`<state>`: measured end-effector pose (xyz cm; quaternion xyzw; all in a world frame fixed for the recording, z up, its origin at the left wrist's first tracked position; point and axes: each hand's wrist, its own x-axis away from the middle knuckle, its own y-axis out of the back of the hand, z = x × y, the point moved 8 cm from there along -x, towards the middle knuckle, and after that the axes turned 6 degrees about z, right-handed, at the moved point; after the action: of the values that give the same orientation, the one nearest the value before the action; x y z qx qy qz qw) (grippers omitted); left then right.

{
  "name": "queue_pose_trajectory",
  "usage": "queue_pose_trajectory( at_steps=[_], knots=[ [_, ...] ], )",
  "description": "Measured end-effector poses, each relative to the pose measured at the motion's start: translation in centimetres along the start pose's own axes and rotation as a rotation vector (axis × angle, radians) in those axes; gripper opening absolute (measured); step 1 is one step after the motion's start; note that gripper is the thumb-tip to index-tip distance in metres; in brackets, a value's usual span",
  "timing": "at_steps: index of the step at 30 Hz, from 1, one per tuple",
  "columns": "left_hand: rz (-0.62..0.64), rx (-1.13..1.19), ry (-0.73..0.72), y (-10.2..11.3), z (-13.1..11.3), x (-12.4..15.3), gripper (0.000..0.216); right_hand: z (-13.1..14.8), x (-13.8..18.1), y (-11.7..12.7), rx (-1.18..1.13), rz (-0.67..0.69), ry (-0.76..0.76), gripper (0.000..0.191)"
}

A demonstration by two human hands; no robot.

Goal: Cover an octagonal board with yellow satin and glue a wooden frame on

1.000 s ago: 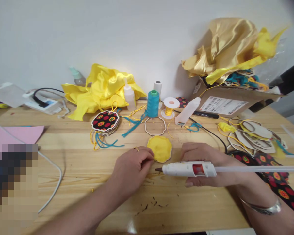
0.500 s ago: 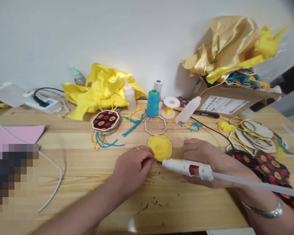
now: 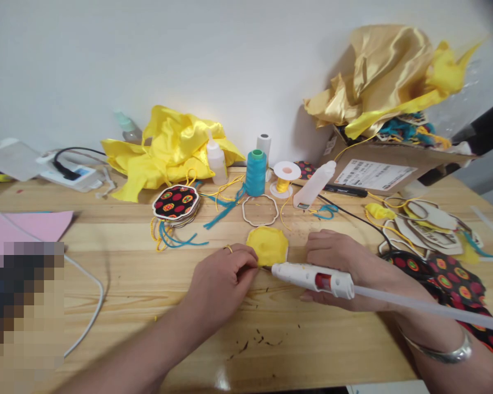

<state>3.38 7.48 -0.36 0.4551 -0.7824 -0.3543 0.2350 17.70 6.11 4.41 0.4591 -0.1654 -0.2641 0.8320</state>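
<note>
A yellow fabric-covered piece (image 3: 267, 246) with a scalloped edge lies on the table in front of me. My left hand (image 3: 230, 276) pinches its lower left edge between thumb and fingers. My right hand (image 3: 345, 268) is wrapped round a white hot glue gun (image 3: 314, 279), with a clear glue stick (image 3: 427, 312) running out of its back. The nozzle tip meets the lower edge of the yellow piece, close to my left fingertips; whether glue is coming out is too small to tell. Just behind it lies a thin scalloped frame (image 3: 244, 214).
Behind stand a teal thread spool (image 3: 256, 174), a glue bottle (image 3: 217, 164), a leaning bottle (image 3: 315, 185) and a yellow cord spool (image 3: 282, 189). Patterned scalloped pieces (image 3: 176, 202) are stacked left. A cardboard box (image 3: 378, 167) with fabric stands back right. A white cable (image 3: 101, 295) curves at left.
The glue gun has shifted very slightly left, its back end tipping a little. My left hand keeps its pinch on the yellow piece. The whole view has moved slightly.
</note>
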Motion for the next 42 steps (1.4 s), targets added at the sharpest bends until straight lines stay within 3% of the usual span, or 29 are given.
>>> queue_pose_trajectory(
  at_steps=[42],
  knots=[
    [-0.047,-0.077,-0.035,0.05,-0.53,0.23,0.014,-0.50,0.18,-0.27,0.009,0.031,-0.049,0.021]
  ],
)
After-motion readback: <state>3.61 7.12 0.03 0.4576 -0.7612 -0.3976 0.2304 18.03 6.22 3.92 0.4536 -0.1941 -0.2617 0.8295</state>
